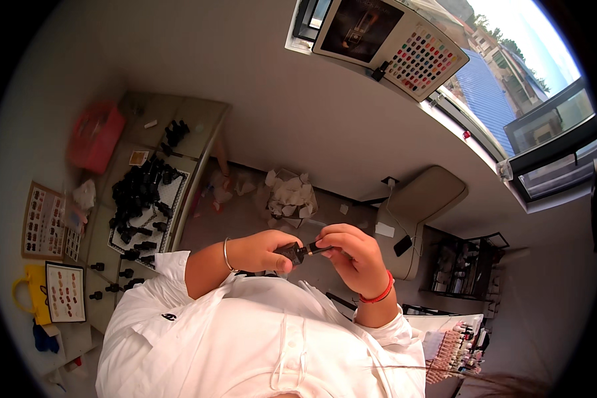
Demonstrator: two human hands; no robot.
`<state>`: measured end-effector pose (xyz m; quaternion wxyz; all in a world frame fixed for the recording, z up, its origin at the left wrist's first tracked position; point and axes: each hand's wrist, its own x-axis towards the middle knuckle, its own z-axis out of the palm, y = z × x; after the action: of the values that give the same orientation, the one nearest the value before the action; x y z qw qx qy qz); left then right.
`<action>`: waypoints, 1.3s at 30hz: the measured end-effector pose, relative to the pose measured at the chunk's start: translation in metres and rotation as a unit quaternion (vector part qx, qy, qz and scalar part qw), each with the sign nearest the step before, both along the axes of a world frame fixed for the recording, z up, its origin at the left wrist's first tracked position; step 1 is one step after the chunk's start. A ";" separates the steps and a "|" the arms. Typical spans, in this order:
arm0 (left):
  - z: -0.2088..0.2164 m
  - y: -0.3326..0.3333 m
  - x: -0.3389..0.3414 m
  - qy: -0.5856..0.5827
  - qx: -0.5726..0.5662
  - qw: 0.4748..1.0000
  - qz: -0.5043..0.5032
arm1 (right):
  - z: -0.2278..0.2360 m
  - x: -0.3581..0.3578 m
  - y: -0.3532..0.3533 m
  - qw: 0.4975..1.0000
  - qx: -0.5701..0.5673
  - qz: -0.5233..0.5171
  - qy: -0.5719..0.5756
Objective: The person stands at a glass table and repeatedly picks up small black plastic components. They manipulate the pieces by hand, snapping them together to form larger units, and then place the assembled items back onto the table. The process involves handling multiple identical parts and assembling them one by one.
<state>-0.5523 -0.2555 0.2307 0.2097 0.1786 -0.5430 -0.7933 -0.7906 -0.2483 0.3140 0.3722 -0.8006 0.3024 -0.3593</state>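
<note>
In front of my white shirt, my left hand (266, 252) closes its fingers and thumb round a small black nail polish bottle (290, 252), which lies tilted on its side with its neck toward my right hand. Gold-coloured trim shows at the neck. My right hand (355, 257) pinches the slim dark cap (321, 248) between thumb and fingers. Whether the cap is still screwed onto the bottle or slightly apart, I cannot tell. A metal bangle is on my left wrist and a red cord bracelet on my right.
At left, a table (202, 119) bears a white tray (179, 199) heaped with black bottles (139, 189), others loose beside it, and a pink box (96, 136). A box of crumpled paper (290, 194) stands on the floor, near a beige chair (428, 199). A black shelf (461, 265) stands right.
</note>
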 end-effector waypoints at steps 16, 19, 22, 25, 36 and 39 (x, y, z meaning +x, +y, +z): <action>0.002 0.012 0.012 -0.114 -0.111 0.986 0.045 | -0.027 0.008 0.000 0.999 -0.001 0.024 -0.022; 0.010 0.023 0.018 -0.160 -0.145 0.975 0.048 | -0.038 0.002 0.002 0.987 0.128 0.041 0.084; 0.008 0.037 0.026 -0.183 -0.149 0.967 0.098 | -0.039 0.022 -0.008 0.991 0.093 0.071 0.072; -0.008 0.062 0.040 -0.168 -0.125 0.962 0.176 | -0.046 0.058 -0.014 0.983 0.104 0.145 -0.042; -0.025 0.173 0.100 -0.584 -0.326 0.600 0.438 | -0.121 0.199 0.008 0.937 0.186 0.235 0.179; -0.020 0.202 0.127 -0.456 -0.104 0.746 0.474 | -0.110 0.250 0.018 0.939 0.010 0.334 0.084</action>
<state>-0.4253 -0.0537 0.2109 0.3033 0.7310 -0.4980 -0.3544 -0.5404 -0.2303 0.2035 0.4519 -0.8790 0.0512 -0.1433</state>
